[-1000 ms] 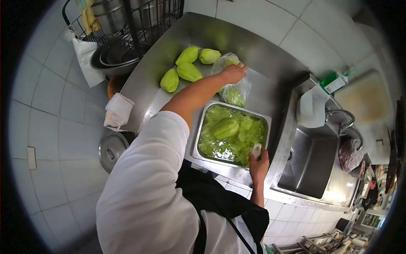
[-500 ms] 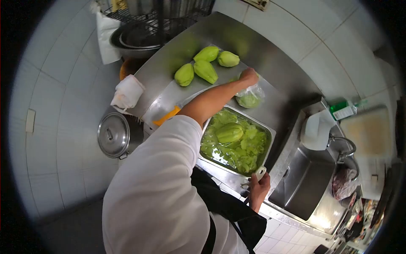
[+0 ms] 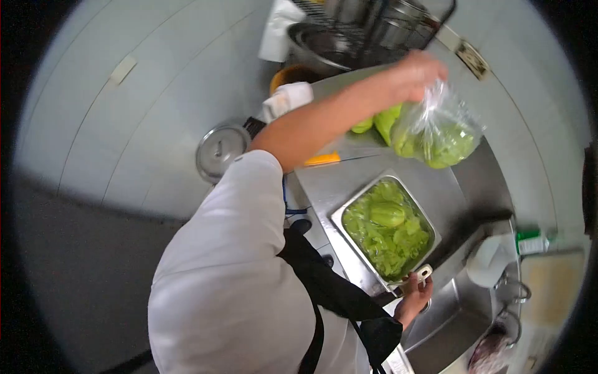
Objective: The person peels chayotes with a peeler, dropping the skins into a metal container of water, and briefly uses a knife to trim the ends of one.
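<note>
In the head view my left hand (image 3: 420, 75), blurred, is closed on the gathered top of a clear plastic bag (image 3: 439, 128). Light-green produce hangs in the bag, which is lifted over the steel counter. Chayotes (image 3: 387, 119) lie behind it, partly covered by the bag and my arm. My right hand (image 3: 414, 299) is wrapped around a tool with a white handle (image 3: 424, 272) that has a hole in its end; its other end is hard to make out. That hand is beside the corner of a metal pan (image 3: 338, 219), where lettuce leaves (image 3: 398, 246) and one chayote (image 3: 387, 214) sit in water.
An orange-handled knife (image 3: 322, 159) lies near the counter's left edge. On the right are a sink (image 3: 448, 311), a white container (image 3: 489, 262) and a green bottle (image 3: 531, 242). A lidded pot (image 3: 221, 151) stands at the left, with a wire rack (image 3: 349, 47) behind.
My left hand has raised the bag off the counter, up toward the rack side. The view has turned and shifted. My right hand still grips the white-handled tool by the pan corner.
</note>
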The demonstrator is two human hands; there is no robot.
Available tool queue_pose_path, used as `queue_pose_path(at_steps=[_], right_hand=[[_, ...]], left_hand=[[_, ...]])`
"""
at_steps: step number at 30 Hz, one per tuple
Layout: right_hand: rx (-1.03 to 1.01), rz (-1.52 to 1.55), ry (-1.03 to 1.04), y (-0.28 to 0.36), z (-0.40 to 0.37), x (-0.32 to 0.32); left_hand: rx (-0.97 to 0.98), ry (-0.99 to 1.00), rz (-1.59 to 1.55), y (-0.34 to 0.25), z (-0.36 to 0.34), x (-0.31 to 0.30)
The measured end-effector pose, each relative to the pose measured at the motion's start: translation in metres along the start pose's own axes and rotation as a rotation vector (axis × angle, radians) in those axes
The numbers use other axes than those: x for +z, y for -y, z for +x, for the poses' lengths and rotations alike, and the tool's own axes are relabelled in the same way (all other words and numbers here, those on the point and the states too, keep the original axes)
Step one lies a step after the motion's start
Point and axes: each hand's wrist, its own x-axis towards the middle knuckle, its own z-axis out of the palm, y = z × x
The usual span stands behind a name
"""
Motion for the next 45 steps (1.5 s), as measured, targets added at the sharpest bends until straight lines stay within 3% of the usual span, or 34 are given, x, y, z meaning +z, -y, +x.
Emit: queue_pose_path(at_steps=[1,2,3,4,5,7,10,15,17,19,22,25,28,30,33,34,36,39,40,43,45], right_hand=[[0.0,-0.013,0.046,-0.002,0.012,0.0],[-0.016,-0.018,0.082,0.0,0.02,0.003],[-0.016,-0.014,0.119,0.01,0.023,0.009],[-0.018,-0.007,0.153,0.019,0.027,0.016],[-0.027,0.056,0.177,0.017,0.036,0.019],[-0.04,0.049,0.176,0.022,0.042,0.03],[-0.034,0.013,0.229,0.031,0.049,0.047],[0.057,-0.008,0.203,0.042,0.057,0.076],[0.126,-0.051,0.151,0.058,0.05,0.101],[0.11,-0.06,0.175,0.051,0.059,0.108],[0.119,-0.071,0.177,0.048,0.063,0.12],[0.147,-0.102,0.134,0.053,0.058,0.138],[0.151,-0.129,0.086,0.055,0.045,0.151],[0.162,-0.116,0.051,0.047,0.037,0.146],[0.172,-0.123,-0.007,0.052,0.018,0.151],[0.176,-0.125,-0.028,0.053,0.013,0.151],[0.204,-0.156,-0.066,0.057,0.003,0.152],[0.253,-0.21,-0.143,0.057,-0.007,0.15],[0.252,-0.208,-0.159,0.052,-0.011,0.145],[0.224,-0.13,-0.16,0.037,-0.021,0.137],[0.203,-0.048,-0.18,0.041,-0.034,0.149]], left_hand=[[-0.052,0.032,-0.164,-0.019,0.01,-0.023],[0.078,-0.002,-0.19,-0.046,0.005,-0.048],[-0.034,-0.005,-0.421,-0.085,-0.024,-0.06],[-0.019,-0.007,-0.309,-0.103,-0.016,-0.094],[-0.037,0.355,-0.433,-0.128,-0.037,-0.136],[0.032,0.045,-0.349,-0.178,-0.127,-0.125],[0.099,-0.232,-0.167,-0.194,-0.191,-0.188],[0.168,-0.887,0.056,-0.153,-0.263,-0.278],[0.165,-0.981,0.019,-0.123,-0.287,-0.343],[0.081,-1.2,-0.071,-0.094,-0.304,-0.376],[-0.018,-1.322,-0.157,-0.044,-0.307,-0.423],[-0.087,-1.225,-0.342,0.026,-0.29,-0.505],[-0.122,-1.213,-0.329,0.055,-0.242,-0.527],[-0.227,-1.081,0.421,0.061,-0.204,-0.528],[-0.287,-0.667,1.509,0.062,-0.135,-0.524],[-0.249,-0.589,1.696,0.073,-0.106,-0.53],[-0.295,-0.737,1.379,0.122,-0.035,-0.566],[-0.29,-1.036,0.507,0.236,0.084,-0.661],[-0.277,-1.057,0.251,0.269,0.11,-0.681],[-0.288,-0.951,-0.317,0.305,0.111,-0.655],[-0.369,-0.858,-0.308,0.312,0.106,-0.629]])
